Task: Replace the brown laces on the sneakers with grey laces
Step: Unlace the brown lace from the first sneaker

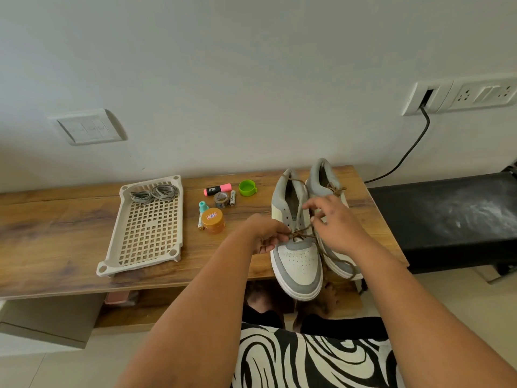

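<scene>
Here, wooden bench (70, 225) w/ white wall (223, 65)

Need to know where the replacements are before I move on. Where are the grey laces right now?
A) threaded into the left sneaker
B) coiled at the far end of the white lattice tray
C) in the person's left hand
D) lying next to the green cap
B: the grey laces lie coiled at the far end of the white lattice tray, while both hands work the brown lace on the nearer sneaker.

Soft, even daylight, faint shadows, sharp centre, wide-angle bending at the edges.
</scene>
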Motion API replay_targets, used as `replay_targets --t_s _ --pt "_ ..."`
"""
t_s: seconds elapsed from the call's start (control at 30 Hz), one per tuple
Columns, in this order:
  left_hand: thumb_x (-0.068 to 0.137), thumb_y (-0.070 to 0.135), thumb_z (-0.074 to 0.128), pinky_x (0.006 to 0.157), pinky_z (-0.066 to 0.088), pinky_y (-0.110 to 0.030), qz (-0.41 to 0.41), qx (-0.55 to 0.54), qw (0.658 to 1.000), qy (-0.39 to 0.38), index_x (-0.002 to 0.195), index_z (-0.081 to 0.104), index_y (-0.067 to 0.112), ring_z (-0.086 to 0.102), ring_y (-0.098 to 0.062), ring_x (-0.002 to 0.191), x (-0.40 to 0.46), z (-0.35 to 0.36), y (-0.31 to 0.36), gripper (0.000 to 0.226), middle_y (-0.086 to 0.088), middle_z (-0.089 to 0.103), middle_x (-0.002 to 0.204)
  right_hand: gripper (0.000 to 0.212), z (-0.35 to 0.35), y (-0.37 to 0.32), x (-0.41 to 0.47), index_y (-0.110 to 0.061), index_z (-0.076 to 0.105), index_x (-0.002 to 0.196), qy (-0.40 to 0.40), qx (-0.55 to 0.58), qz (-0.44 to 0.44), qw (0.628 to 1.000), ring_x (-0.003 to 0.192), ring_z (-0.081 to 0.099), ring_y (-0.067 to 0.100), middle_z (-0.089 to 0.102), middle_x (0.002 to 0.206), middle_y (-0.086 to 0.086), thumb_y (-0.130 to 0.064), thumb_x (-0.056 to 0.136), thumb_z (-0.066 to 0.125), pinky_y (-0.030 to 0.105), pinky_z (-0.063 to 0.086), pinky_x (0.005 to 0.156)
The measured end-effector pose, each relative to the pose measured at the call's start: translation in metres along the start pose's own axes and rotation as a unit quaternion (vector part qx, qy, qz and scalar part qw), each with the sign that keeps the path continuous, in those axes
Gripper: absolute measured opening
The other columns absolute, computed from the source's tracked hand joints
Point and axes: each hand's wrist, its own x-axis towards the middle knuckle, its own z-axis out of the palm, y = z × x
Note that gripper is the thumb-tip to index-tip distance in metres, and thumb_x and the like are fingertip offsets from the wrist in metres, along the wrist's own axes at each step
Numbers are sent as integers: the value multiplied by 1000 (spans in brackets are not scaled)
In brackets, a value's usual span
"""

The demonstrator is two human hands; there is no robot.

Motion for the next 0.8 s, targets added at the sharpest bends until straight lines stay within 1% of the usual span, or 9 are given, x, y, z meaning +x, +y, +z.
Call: replay_targets --t_s 0.1,0.2,0.3,0.4,0.53,0.57,0.63,0.7,0.8 --pt "87 16 69 54 42 -19 -2 -17 1000 4 85 66 11 44 -4 50 -1 5 1 6 3 64 64 58 15 5 1 -32 47 140 -61 -18 -22 998 115 45 14 40 128 -2 3 93 45 24 39 92" --pt "87 16 66 56 42 -20 0 -26 1000 -1 80 60 14 44 -5 51 -3 10 0 10 4 57 61 64 28 9 5 -30 43 145 -65 -30 -15 997 128 39 22 40 136 3 5 92 44 35 39 106" --pt "84 19 66 58 44 -20 3 -61 997 -45 69 56 18 45 -5 52 -5 6 3 18 8 53 54 62 32 7 7 -27 44 146 -59 -21 -9 998 125 43 22 42 137 4 5 93 43 28 39 101" --pt "85 23 62 60 46 -21 1 -118 988 -97 64 52 20 45 -6 52 -9 -2 8 23 8 52 55 60 29 8 7 -26 44 146 -53 4 3 999 125 44 19 43 138 4 6 95 40 18 32 95" --pt "88 44 69 60 44 -21 15 -18 999 -28 77 61 16 43 -8 62 -3 1 -1 30 5 53 67 60 23 12 7 -29 45 145 -52 24 12 998 128 42 19 44 142 3 5 96 37 21 31 100" --pt "87 43 71 60 44 -21 19 2 1000 -24 80 62 15 44 -8 63 0 2 -3 30 4 54 70 60 22 12 7 -29 44 146 -54 25 12 998 129 41 19 44 142 3 4 96 37 21 30 100" --pt "86 30 74 60 45 -21 45 29 998 -26 85 64 15 48 -8 65 2 5 -6 19 3 58 74 61 21 12 6 -30 43 146 -59 23 11 998 130 40 19 43 143 2 4 96 38 20 29 100" --pt "85 17 73 61 42 -21 84 48 995 -36 81 64 18 50 -9 69 3 3 -5 10 2 60 77 62 22 12 6 -31 42 147 -62 22 10 998 130 40 18 43 143 2 4 96 38 19 28 100" --pt "84 13 71 59 35 -22 142 12 985 -98 69 65 20 44 -7 60 0 -5 -1 18 5 57 67 60 21 12 6 -31 42 147 -61 23 11 998 130 40 18 43 143 1 3 97 38 17 27 99"
